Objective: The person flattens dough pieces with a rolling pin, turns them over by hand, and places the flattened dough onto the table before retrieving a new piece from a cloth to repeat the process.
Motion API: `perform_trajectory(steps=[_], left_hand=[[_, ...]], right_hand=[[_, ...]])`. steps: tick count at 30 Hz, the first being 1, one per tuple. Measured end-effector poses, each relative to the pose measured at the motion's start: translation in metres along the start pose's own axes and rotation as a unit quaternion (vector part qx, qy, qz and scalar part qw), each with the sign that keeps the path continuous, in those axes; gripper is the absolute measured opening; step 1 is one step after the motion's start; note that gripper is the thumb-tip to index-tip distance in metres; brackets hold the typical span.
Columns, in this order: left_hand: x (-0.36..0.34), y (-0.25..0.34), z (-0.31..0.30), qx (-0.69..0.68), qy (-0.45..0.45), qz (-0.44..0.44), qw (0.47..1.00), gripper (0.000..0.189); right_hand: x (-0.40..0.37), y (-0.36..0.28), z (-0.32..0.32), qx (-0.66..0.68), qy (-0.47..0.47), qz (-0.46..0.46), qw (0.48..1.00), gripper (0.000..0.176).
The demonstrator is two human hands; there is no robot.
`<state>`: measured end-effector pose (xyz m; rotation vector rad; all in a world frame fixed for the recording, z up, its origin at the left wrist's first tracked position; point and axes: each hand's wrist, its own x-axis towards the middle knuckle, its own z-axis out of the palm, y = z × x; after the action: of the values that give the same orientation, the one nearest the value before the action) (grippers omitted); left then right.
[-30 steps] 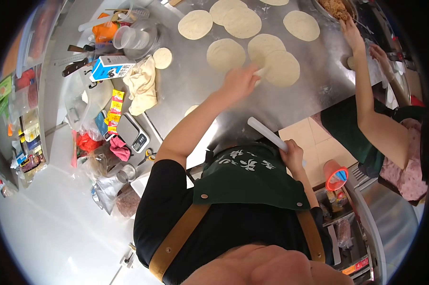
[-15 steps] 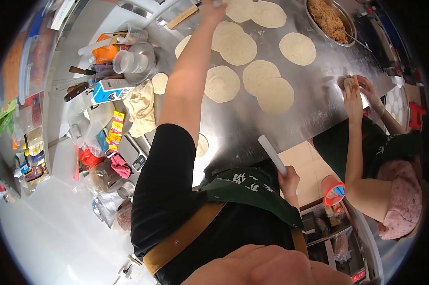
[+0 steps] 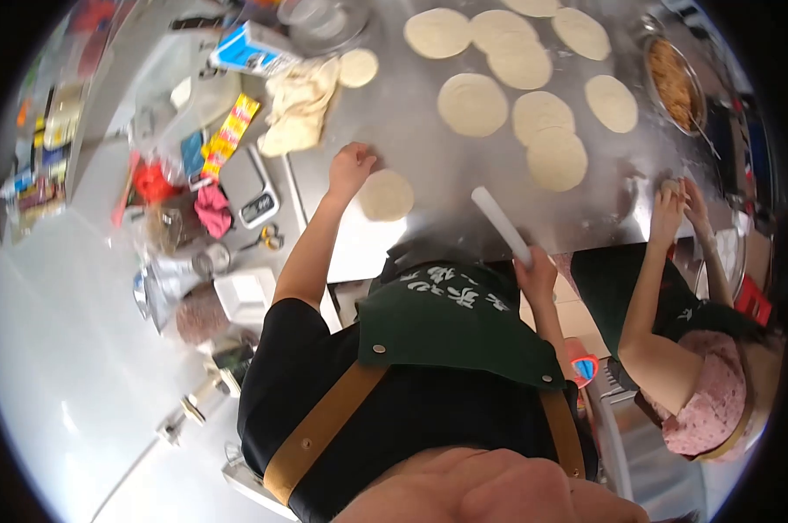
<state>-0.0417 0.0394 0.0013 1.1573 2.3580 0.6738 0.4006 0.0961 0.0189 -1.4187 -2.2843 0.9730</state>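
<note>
My left hand point(image 3: 352, 170) is over the steel table, its fingers curled inward; whatever may be in them is hidden. Just beside it, toward me, lies a small flat dough round point(image 3: 385, 195). My right hand point(image 3: 536, 270) grips one end of a white rolling pin point(image 3: 500, 225), which points up and left over the table's near edge. Several larger rolled dough rounds point(image 3: 472, 105) are spread over the far part of the table, some overlapping. A mass of dough point(image 3: 298, 105) lies to the left with a small dough round point(image 3: 358, 68) next to it.
A co-worker's hands point(image 3: 670, 209) handle a small piece at the right. Behind them stands a metal bowl of brown filling point(image 3: 673, 87). On the left are a blue-and-white carton point(image 3: 252, 50), a scale point(image 3: 259, 205), scissors point(image 3: 272, 236) and yellow packets point(image 3: 231, 135).
My left hand has come back from the far side of the table to beside the near dough round. My right hand still holds the rolling pin. The view has shifted.
</note>
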Motion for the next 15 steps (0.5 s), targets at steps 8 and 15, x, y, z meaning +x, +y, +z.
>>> perform_trajectory(steps=[8, 15], left_hand=[[-0.053, -0.013, 0.011, -0.06, -0.031, -0.128, 0.989, 0.033], [-0.058, 0.008, 0.007, 0.044, -0.036, -0.122, 0.991, 0.031]], right_hand=[[0.036, -0.036, 0.008, -0.053, -0.08, -0.168, 0.981, 0.03], [0.063, -0.071, 0.032, -0.114, -0.201, -0.286, 0.93, 0.033]])
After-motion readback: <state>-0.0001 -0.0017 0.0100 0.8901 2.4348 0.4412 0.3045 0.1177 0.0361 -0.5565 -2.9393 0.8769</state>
